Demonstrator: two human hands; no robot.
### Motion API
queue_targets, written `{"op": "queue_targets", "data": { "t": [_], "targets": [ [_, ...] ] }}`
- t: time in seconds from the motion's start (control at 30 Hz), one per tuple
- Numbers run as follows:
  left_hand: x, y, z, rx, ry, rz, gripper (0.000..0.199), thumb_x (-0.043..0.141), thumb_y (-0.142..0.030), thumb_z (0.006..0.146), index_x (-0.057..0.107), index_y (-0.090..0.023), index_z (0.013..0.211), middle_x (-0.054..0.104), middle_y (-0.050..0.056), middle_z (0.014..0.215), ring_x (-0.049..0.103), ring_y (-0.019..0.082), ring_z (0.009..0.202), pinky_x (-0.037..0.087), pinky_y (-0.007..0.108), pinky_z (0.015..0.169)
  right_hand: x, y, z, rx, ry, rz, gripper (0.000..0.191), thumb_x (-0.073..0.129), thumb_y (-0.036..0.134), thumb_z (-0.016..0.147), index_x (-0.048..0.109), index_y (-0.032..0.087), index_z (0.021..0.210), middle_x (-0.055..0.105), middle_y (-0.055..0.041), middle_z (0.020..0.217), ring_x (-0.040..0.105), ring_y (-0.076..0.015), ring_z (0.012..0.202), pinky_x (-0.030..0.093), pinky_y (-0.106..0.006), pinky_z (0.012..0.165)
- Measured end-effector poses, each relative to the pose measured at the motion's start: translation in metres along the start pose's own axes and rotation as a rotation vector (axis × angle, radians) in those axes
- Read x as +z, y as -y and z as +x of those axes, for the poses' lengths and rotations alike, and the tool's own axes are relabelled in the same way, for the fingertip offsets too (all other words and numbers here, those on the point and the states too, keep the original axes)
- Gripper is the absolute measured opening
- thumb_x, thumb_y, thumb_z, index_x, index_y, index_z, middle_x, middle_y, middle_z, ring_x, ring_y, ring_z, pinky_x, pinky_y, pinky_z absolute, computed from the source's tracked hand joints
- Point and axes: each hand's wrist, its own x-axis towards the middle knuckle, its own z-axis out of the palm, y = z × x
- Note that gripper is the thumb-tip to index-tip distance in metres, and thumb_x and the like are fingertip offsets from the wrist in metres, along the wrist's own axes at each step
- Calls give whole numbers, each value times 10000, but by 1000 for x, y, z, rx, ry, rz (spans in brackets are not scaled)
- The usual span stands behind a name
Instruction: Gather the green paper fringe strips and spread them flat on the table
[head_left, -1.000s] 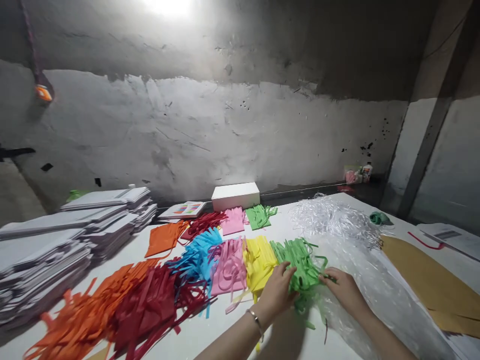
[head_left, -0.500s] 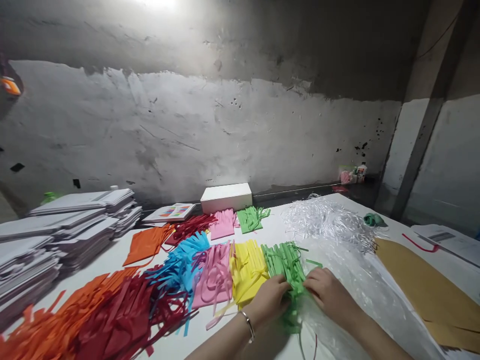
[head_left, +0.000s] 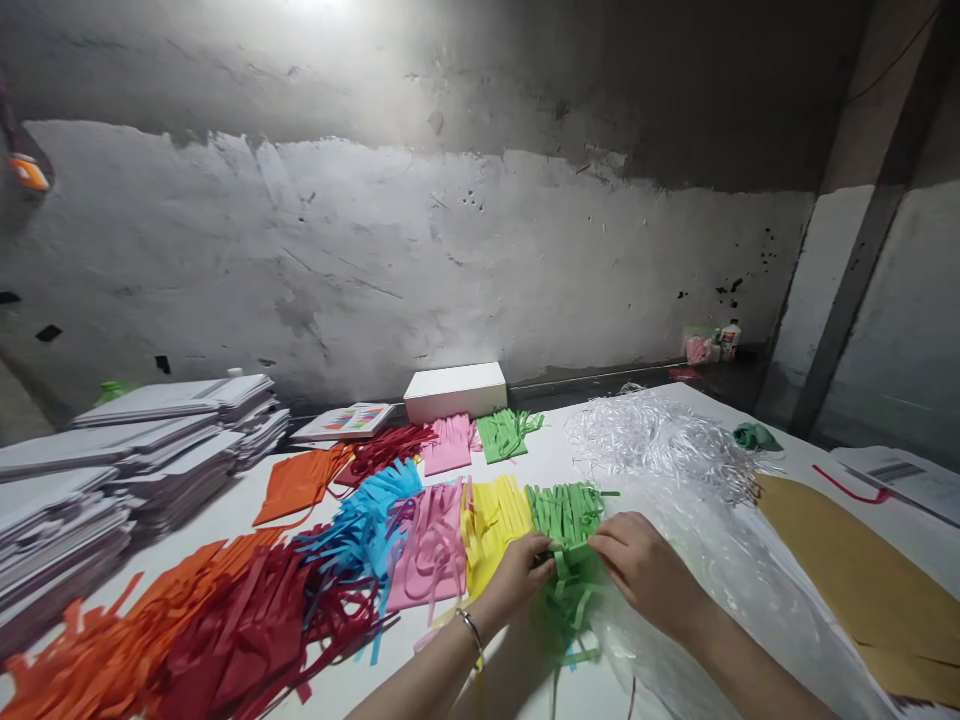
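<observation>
- In head view, pinching green fringed piece [head_left: 576,555] by its left edge with left hand [head_left: 517,570], with fingertips drawn together.
- Gripping its right edge with right hand [head_left: 637,565], with fingers bent inward and closed.
- Keeping it at white table [head_left: 555,450], just nearer than green strips [head_left: 562,508], beside yellow fringed bundle [head_left: 499,505].

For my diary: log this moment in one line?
left hand: holding green strips; right hand: holding green strips; nearby: yellow strips
</observation>
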Motion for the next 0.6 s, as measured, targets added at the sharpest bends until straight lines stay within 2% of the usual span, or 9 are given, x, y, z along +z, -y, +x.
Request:
{"op": "queue_targets", "data": {
  "t": [0.07, 0.17, 0.27, 0.33, 0.4, 0.5, 0.6],
  "targets": [
    [0, -3, -1, 21, -4, -21, 76, 631, -197, 835, 702, -179, 815, 691, 27, 848, 638, 189, 804, 486, 270, 737, 10, 7, 13, -51, 77, 6, 205, 591, 58, 912, 726, 209, 939, 707, -37, 961, 619, -215, 973, 422, -342, 925],
    [-5, 0, -4, 19, -36, -29, 106, 647, -180, 803, 726, -198, 871, 719, 36, 872, 662, 198, 818, 524, 283, 761, 26, 0, 25, -67, 157, 13, 232, 602, -22, 840, 695, 177, 763, 692, -13, 793, 633, -193, 825, 445, -343, 848],
    [-16, 9, -10, -41, -182, 12, 255, 571, -157, 830, 706, -210, 1040, 707, 66, 1002, 666, 233, 940, 537, 371, 883, 32, -12, 24, -44, 152, 28, 202, 596, 7, 883, 675, 166, 786, 684, 12, 808, 630, -172, 825, 457, -342, 850],
    [-25, 11, -16, -78, -304, 66, 347, 493, -140, 857, 660, -209, 1154, 656, 103, 1140, 617, 279, 1098, 477, 482, 1004, 34, -17, 20, -27, 129, 44, 203, 599, 17, 888, 669, 168, 772, 677, 24, 785, 629, -164, 805, 459, -348, 869],
    [-29, 6, -21, -61, -352, 112, 343, 458, -156, 891, 640, -209, 1177, 619, 123, 1201, 561, 308, 1189, 421, 535, 1053, 35, -20, 17, -18, 98, 69, 208, 606, 10, 865, 676, 171, 753, 675, 25, 755, 631, -164, 783, 458, -347, 872],
    [-22, -9, -27, 46, -269, 148, 215, 520, -240, 929, 677, -225, 1075, 647, 110, 1154, 581, 293, 1138, 451, 470, 1009, 38, -20, 16, -14, 28, 108, 217, 608, -2, 808, 692, 181, 727, 677, 1, 736, 633, -181, 795, 450, -329, 848],
    [-7, -22, -29, 120, -168, 185, 146, 631, -255, 892, 700, -235, 1019, 686, 91, 1108, 604, 287, 1069, 465, 440, 950, 39, -19, 16, -35, -57, 132, 238, 600, -20, 760, 675, 194, 687, 661, -3, 710, 613, -186, 787, 435, -306, 818]
  ]
}}
